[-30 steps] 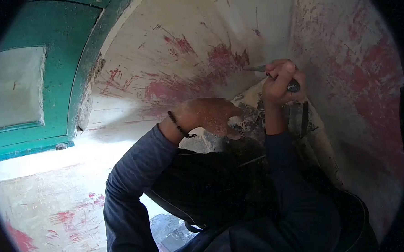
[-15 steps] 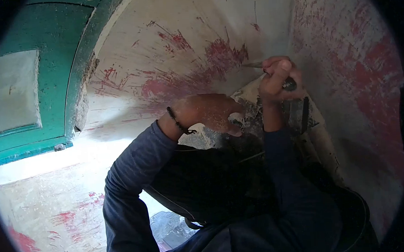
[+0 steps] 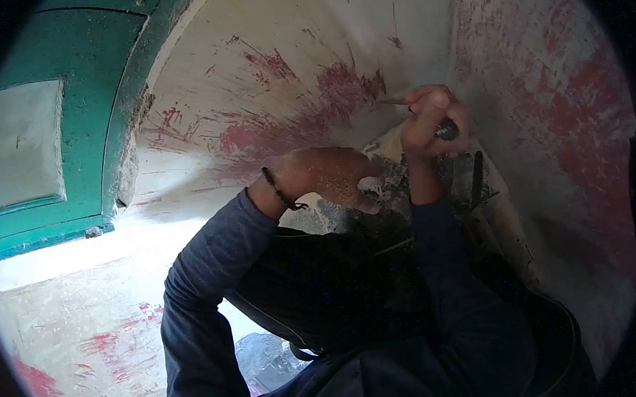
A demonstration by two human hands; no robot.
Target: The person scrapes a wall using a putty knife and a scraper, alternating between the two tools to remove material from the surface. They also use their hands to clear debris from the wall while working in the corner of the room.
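Observation:
My right hand (image 3: 435, 120) is wrapped round the dark handle (image 3: 447, 128) of a scraping tool. The tool's thin blade (image 3: 392, 100) points left and meets the wall beside a patch of red paint (image 3: 344, 86). My left hand (image 3: 338, 177), dusty and wearing a dark bead bracelet (image 3: 278, 188) at the wrist, hangs with its fingers curved and the thumb apart, holding nothing. It is below the scratched red marks, left of my right wrist.
A green door (image 3: 87, 110) with a pale panel stands at the upper left. The right wall (image 3: 543, 93) also bears red paint. Grey dusty rubble (image 3: 387, 152) lies behind my hands. A clear plastic bag (image 3: 258, 352) is low on the left.
My right hand and the tool have shifted slightly left and up along the wall. The left hand has stayed almost in place.

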